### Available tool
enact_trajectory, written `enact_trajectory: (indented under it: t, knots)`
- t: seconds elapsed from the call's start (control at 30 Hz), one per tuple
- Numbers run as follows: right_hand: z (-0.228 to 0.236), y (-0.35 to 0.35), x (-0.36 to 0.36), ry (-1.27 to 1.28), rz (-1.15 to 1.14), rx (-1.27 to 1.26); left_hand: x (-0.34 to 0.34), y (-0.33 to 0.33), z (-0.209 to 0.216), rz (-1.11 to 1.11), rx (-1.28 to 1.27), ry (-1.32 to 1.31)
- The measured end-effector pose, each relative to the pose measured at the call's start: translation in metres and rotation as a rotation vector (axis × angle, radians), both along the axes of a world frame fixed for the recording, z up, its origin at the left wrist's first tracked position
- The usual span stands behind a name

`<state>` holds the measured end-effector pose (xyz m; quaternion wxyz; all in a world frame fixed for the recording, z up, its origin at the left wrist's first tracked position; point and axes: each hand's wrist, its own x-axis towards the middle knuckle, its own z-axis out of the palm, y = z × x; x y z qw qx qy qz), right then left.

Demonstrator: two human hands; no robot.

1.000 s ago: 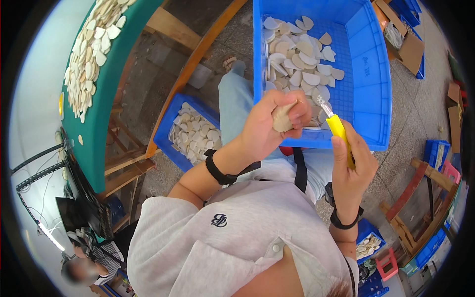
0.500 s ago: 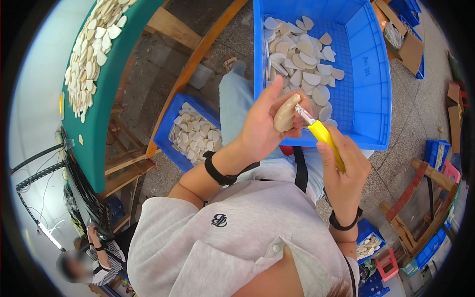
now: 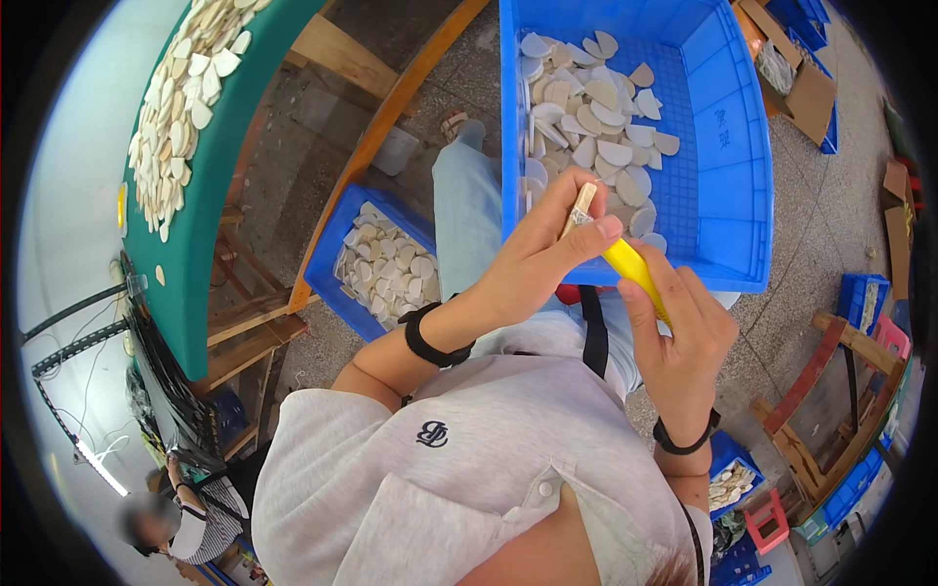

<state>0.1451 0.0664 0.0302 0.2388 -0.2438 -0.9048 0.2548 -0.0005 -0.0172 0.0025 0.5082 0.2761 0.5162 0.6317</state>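
Note:
My left hand (image 3: 532, 254) is closed around a pale half-round piece (image 3: 585, 198), turned so that its narrow edge shows above the fingers. Gripped in my right hand (image 3: 689, 337) is a yellow-handled knife (image 3: 633, 266), its metal end lying against the piece. The left thumb stretches across the front of the knife and covers part of its metal. Both hands are over the near edge of a large blue crate (image 3: 728, 186). Loose half-round pieces (image 3: 596, 112) in off-white and beige lie inside that crate.
A smaller blue crate (image 3: 322, 264) full of similar pieces stands on the floor at left. More pieces are heaped on a green-topped table (image 3: 230, 146). At lower left sits another person (image 3: 200, 523). Cardboard boxes (image 3: 811, 103), wooden frames and a pink stool (image 3: 765, 521) are at right.
The left hand has turned the piece from its flat face to its edge. Its thumb has come down over the knife. The other person's arm has lowered.

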Motion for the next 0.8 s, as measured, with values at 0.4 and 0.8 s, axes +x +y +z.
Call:
enact_trajectory:
  t: [0.4,0.8]
  knots:
    - [-0.0015,0.0024,0.0006,-0.036,0.006,0.087,-0.0018,-0.0037,-0.0075,0.009,-0.026,0.256]
    - [-0.0028,0.0035,0.0,0.096,-0.078,-0.086,0.0005,0.0006,-0.0071,-0.004,0.074,0.046]
